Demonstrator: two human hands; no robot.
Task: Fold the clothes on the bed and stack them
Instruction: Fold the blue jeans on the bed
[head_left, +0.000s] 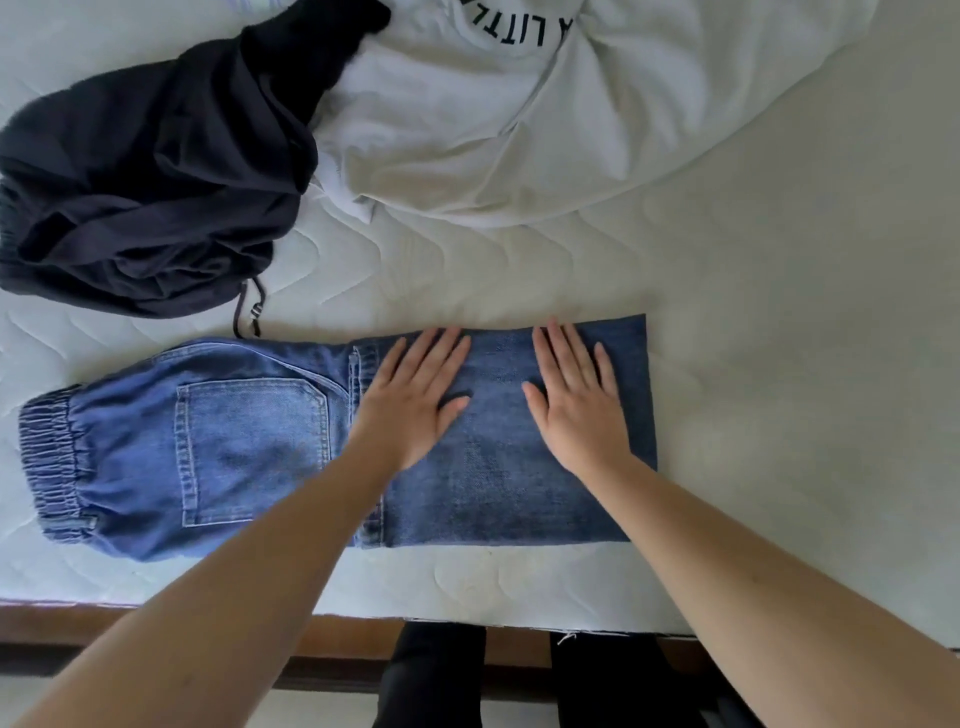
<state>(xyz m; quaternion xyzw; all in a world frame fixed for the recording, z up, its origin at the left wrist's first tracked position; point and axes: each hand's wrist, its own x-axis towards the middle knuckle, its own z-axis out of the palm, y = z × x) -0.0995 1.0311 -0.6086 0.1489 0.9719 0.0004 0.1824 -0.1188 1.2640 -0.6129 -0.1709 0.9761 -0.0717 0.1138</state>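
Hands (493, 400) flat on folded jeans (234, 441)

One head-worn view looks steeply down, close over the bed (779, 364).

A pale quilted mattress (779, 312) lies on a brown wooden bed frame (62, 623) in soft, even light.

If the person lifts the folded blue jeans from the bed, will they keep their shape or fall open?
The jeans look like thick denim and lie flat under both palms, so they probably hold a crease fairly well. Still, the folded leg part is loose cloth, so it would likely droop or open if lifted by one edge. The elastic waistband seems bulkier, perhaps heavier.
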